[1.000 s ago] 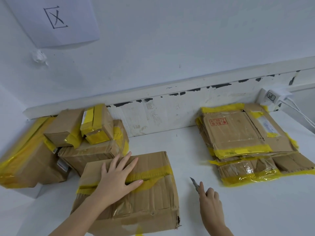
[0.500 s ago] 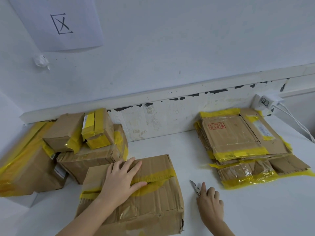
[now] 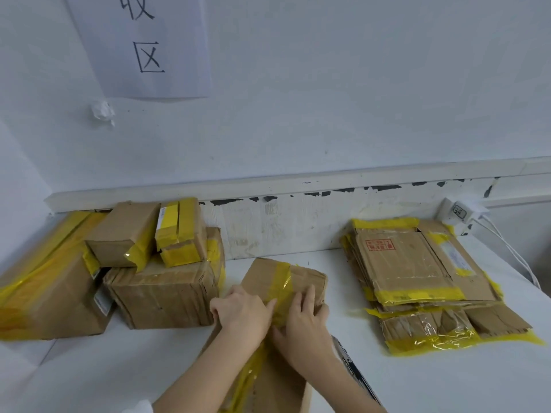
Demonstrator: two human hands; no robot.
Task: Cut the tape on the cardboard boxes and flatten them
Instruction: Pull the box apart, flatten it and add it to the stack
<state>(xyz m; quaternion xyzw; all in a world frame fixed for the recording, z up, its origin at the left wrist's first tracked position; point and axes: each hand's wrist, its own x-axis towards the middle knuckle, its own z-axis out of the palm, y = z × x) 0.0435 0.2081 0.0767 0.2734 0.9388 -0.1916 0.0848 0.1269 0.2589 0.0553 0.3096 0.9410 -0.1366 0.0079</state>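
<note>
A brown cardboard box (image 3: 308, 278) sealed with a strip of yellow tape (image 3: 281, 277) lies in the middle of the white table (image 3: 113, 371), its taped seam running away from me. My left hand (image 3: 241, 314) grips it on the left of the tape, fingers curled toward the seam. On the right of the tape my right hand (image 3: 304, 323) holds the box, its fingers bent over the cardboard. A dark utility knife (image 3: 350, 363) lies on the table beside my right forearm, in neither hand.
Several taped, unflattened boxes (image 3: 161, 290) are piled at the left against the wall. A stack of flattened boxes (image 3: 417, 272) lies at the right. A white charger (image 3: 457, 211) with cables sits at the back right. A paper sign (image 3: 143, 46) hangs on the wall.
The box has been turned so its tape runs away from me. My right hand has let go of the knife, which now lies on the table, and has joined my left hand on the box.
</note>
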